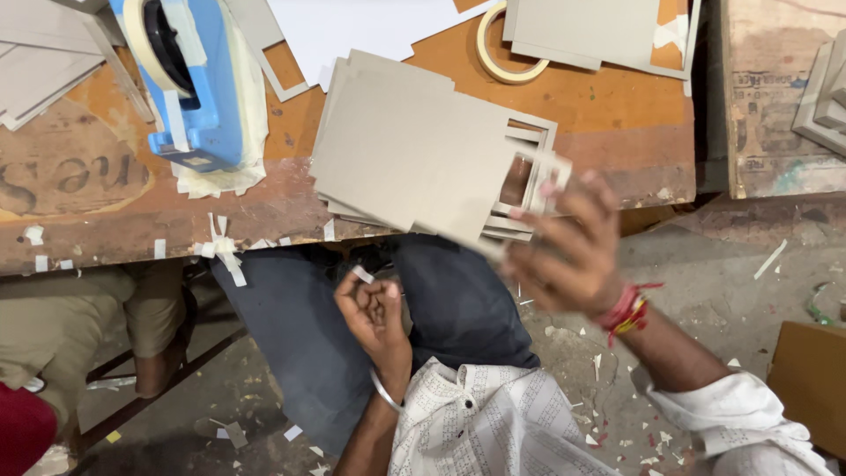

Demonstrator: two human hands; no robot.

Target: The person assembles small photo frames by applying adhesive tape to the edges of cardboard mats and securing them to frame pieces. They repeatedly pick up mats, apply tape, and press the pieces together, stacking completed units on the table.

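Nearest, my left hand (374, 308) curled over lap, fingers pinching small white tape scrap (363, 274). Right hand (564, 247) beyond, blurred, clamped on edge of grey cardboard frame stack (414, 154) overhanging worn orange wooden table (608, 106). Farther: blue tape dispenser (198, 84), masking tape roll (502, 53).

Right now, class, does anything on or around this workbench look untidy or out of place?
Yes. Torn tape scraps cling along the workbench's front edge, and more bits litter the floor. The grey board stack also overhangs that edge, fanned unevenly, gripped by the right hand.
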